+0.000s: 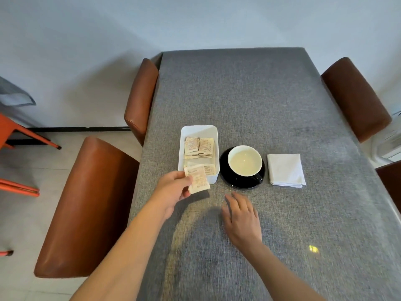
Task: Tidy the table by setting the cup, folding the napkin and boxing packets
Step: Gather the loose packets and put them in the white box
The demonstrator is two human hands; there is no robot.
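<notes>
My left hand (173,189) pinches a sugar packet (197,179) just over the near rim of the white box (196,129); my right hand (240,215) lies flat and slack on the grey counter (238,94), holding nothing; so I judge boxing the packets to be the step in hand; next I carry this one in beside the packets already there and let go; the cup (244,160) sits on its black saucer (225,177), the folded napkin (285,169) beside it.

Bare forearms, sleeveless, hands (240,218) ungloved

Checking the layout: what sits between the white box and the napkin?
The cup on its saucer, seen in the head view.
</notes>
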